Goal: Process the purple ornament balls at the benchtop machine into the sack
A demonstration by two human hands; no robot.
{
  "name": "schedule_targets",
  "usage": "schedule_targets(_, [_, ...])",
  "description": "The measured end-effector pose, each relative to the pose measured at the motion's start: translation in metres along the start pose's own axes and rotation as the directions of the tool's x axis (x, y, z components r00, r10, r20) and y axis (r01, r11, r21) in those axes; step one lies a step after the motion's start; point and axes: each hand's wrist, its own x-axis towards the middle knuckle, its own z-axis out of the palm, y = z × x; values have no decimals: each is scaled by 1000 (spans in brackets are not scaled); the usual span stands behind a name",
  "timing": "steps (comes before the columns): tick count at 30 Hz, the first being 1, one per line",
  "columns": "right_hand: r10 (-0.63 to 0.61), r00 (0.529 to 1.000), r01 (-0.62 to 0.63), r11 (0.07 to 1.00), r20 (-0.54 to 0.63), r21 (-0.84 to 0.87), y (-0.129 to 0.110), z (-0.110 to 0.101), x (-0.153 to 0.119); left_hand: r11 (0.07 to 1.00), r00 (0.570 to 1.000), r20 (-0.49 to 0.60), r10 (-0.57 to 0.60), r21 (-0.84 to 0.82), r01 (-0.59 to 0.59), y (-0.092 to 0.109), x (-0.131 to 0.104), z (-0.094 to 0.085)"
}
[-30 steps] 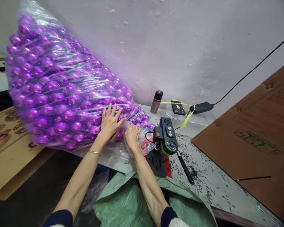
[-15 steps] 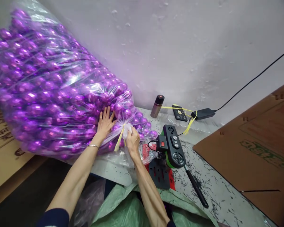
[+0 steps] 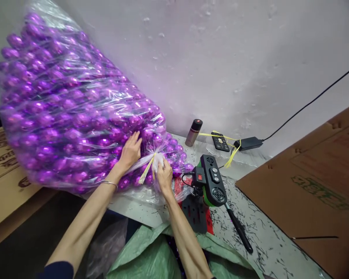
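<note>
A big clear plastic bag [image 3: 75,93] full of shiny purple balls leans on the wall at the left. Yellow ties [image 3: 147,170] bind its gathered neck. My left hand [image 3: 130,149] presses against the bag's side, left of the knot, with its fingers stretched out. Closed around the bunched plastic just right of the tie is my right hand [image 3: 164,174]. More purple balls [image 3: 176,151] lie behind the right hand, under thin plastic.
A black and green machine with a long handle [image 3: 213,180] stands right of my hands. Behind it are a bottle [image 3: 193,132], a phone [image 3: 220,141], yellow ties and a black power adapter [image 3: 248,143]. Cardboard boxes [image 3: 308,182] flank both sides; a green sack [image 3: 151,252] is below.
My left hand has turned more side-on against the bag. The right hand keeps its grip on the bunched plastic. The view has shifted slightly.
</note>
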Motion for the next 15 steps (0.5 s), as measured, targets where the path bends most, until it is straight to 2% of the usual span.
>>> schedule_targets(3, [47,994,-31,987,-98,160,-4,3,3,1000,982,-189,24,15,-21,-4,18,-42])
schedule_targets(5, [70,985,-25,963,-157,267,-7,7,3,1000,971,-239,-12,21,17,-8,32,-57])
schedule_targets(6, [78,981,-20,952,-179,304,-8,9,4,999,970,-240,-37,17,42,-10,37,-59])
schedule_targets(8, [82,974,-8,944,-211,329,-9,13,4,996,975,-205,-91,3,93,-15,41,-50])
schedule_targets(11, [37,974,27,960,-223,278,-11,18,4,986,979,-121,-162,6,164,-24,33,-20])
schedule_targets(15, [-73,979,114,970,-192,214,-13,22,5,978,979,10,-204,39,203,-35,16,16])
